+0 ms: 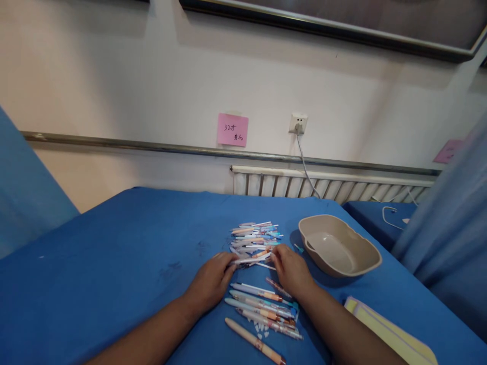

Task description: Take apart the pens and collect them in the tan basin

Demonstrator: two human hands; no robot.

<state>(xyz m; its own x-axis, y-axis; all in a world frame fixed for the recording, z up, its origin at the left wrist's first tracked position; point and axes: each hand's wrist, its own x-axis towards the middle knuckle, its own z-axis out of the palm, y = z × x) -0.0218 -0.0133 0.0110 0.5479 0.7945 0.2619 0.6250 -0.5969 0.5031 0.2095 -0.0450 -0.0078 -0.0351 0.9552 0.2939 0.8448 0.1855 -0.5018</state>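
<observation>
My left hand (pixel 213 276) is closed, its thumb and fingers pinched on the left end of a thin white pen piece (pixel 251 260). At that piece's right end, the fingers of my right hand (pixel 292 268) are also closed. It lies across the near side of a pile of pens and pen parts (pixel 253 235) on the blue cloth. Closer to me is a second group of pens (pixel 262 309), in pale blue, orange and clear patterned barrels. Small white bits (pixel 261 329) lie among them. One peach pen (pixel 254 339) rests apart at the front.
A beige plastic basin (pixel 338 246) stands right of the pile, with a small teal piece (pixel 299 248) beside it. A folded yellow cloth (pixel 388 329) lies by my right forearm. Behind the blue-covered table (pixel 133 238) are a radiator (pixel 289 182) and a plugged-in cable (pixel 304 159).
</observation>
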